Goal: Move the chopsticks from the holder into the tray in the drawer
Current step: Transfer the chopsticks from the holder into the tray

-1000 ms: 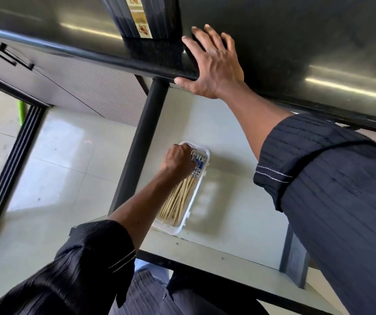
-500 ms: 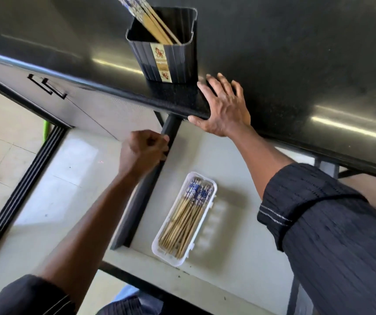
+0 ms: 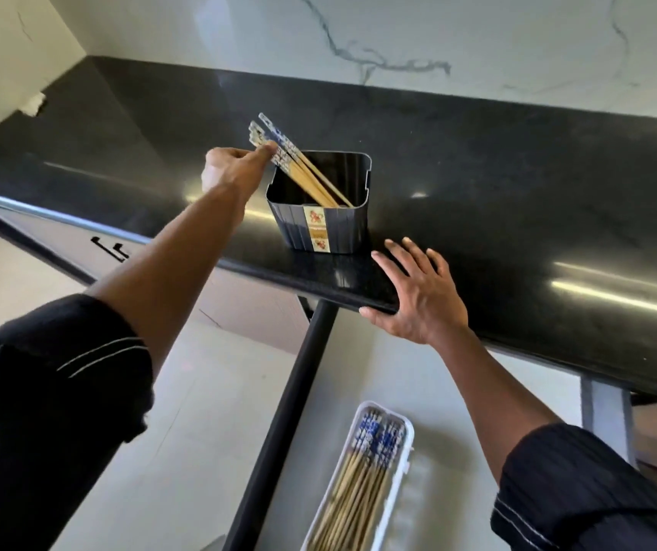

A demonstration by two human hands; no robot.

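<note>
Both hands are in view, seen from above by a head-worn camera. The left hand [image 3: 235, 169] reaches forward over a glossy black bench [image 3: 477, 161], its fingers pinched around the patterned blue-and-white tops of the chopsticks [image 3: 303, 169] that lean out of the holder [image 3: 320, 224]. That holder is a dark, ribbed, square tub with a decorated label strip on its front, standing on the bench near the front edge. Only a small bundle of chopsticks is left in it, tilted toward the left. The right hand [image 3: 418, 296] lies flat and open on the bench edge, just right of the holder, gripping nothing, the thumb hooked under the lip as if bracing.

Below the bench, an open drawer [image 3: 438, 375] with a pale floor holds a long white tray [image 3: 408, 435]. Many chopsticks already lie side by side in the tray, patterned ends pointing toward the bench.

Judging from this, the task looks well advanced: most chopsticks seem to be in the tray, and the few remaining in the holder have yet to be lifted out and laid with the others.
</note>
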